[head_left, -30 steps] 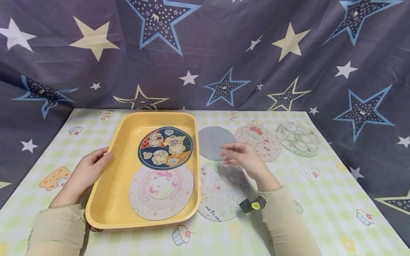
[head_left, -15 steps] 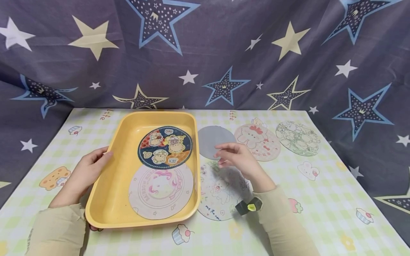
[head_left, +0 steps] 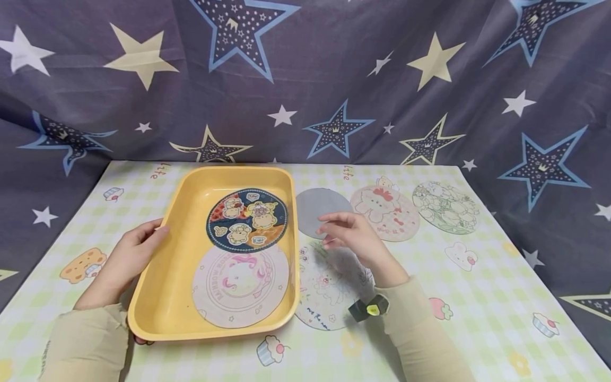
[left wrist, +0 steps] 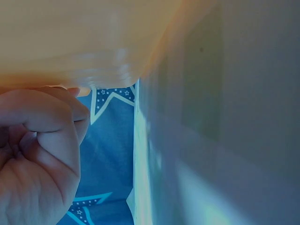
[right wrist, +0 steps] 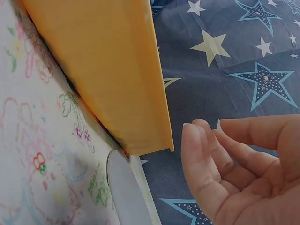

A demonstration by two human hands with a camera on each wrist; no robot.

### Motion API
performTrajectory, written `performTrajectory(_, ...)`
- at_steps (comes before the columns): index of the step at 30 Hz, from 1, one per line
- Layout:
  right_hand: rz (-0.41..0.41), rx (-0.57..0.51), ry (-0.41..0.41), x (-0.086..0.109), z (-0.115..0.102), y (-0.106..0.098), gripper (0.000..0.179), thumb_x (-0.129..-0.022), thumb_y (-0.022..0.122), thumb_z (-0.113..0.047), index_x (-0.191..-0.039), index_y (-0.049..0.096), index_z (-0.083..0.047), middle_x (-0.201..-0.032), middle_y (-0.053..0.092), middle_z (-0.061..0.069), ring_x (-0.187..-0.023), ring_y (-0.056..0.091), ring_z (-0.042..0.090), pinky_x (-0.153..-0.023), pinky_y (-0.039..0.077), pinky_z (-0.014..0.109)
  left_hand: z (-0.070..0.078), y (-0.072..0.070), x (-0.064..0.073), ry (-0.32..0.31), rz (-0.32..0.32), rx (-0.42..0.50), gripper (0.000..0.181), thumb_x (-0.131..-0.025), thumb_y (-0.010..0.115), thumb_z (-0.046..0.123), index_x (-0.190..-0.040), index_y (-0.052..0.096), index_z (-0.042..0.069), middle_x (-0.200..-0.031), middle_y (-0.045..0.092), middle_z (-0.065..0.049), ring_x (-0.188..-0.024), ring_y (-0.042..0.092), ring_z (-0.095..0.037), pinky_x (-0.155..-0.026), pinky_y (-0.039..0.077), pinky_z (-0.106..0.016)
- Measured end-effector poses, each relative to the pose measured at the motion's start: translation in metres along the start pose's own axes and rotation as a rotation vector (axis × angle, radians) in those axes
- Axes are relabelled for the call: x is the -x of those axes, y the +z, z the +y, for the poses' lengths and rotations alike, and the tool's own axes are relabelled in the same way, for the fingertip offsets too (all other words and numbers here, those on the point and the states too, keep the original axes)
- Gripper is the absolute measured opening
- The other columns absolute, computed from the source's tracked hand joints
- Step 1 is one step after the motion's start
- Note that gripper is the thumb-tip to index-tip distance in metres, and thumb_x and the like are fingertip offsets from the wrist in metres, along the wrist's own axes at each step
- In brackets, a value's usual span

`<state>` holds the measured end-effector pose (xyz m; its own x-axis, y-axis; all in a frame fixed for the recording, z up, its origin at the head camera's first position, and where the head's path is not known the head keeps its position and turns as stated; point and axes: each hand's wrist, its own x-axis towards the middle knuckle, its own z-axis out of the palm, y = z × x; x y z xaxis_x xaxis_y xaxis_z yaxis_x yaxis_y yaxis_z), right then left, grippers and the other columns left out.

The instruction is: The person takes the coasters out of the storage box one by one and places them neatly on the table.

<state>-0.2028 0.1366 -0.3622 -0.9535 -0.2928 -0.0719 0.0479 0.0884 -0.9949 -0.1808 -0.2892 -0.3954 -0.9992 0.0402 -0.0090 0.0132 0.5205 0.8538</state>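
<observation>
My left hand (head_left: 130,261) grips the left rim of a yellow tray (head_left: 168,297), thumb over the edge; in the left wrist view its fingers bend against the tray's outer wall. Inside the tray lie a dark blue round mat (head_left: 228,241) with cartoon bears and a pale pink round mat (head_left: 215,297) with a pony print, the two overlapping. To the right of the tray my right hand (head_left: 359,239) hovers with loosely bent fingers and nothing in them. Beneath it are a plain grey disc (head_left: 312,204) and a white round mat (head_left: 324,302) with a drawn bunny.
Further right on the table lie a pink round mat (head_left: 382,209) with a red bow and a white-green patterned round mat (head_left: 445,208). A checked tablecloth (head_left: 482,318) with printed cakes covers the table. A dark star-printed curtain (head_left: 310,79) hangs behind it.
My right hand has shifted slightly left, over the edge of the grey disc, and then stayed nearly still. The left hand and the tray have not moved.
</observation>
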Motion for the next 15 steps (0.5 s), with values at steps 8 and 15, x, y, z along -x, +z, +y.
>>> performTrajectory(8, -0.006, 0.015, -0.005, -0.006, -0.004, 0.006, 0.036, -0.096, 0.056, -0.002, -0.127, 0.054, 0.016, -0.099, 0.069, 0.016, -0.071, 0.066, 0.010, -0.073, 0.061, 0.026, 0.000, 0.001, 0.000, -0.008, -0.004, -0.004, 0.064, -0.107, 0.041, 0.038, -0.147, 0.036, -0.011, -0.110, 0.062, -0.016, -0.079, 0.065, 0.001, -0.066, 0.059, -0.024)
performTrajectory(15, -0.001, 0.052, -0.019, -0.013, -0.009, 0.011, 0.033, -0.096, 0.056, -0.003, -0.125, 0.059, 0.011, -0.105, 0.068, 0.026, -0.072, 0.066, 0.011, -0.073, 0.061, 0.027, -0.001, 0.002, 0.001, -0.003, -0.005, 0.001, 0.063, -0.107, 0.041, 0.038, -0.147, 0.035, -0.011, -0.115, 0.061, -0.021, -0.081, 0.065, 0.002, -0.067, 0.059, -0.023)
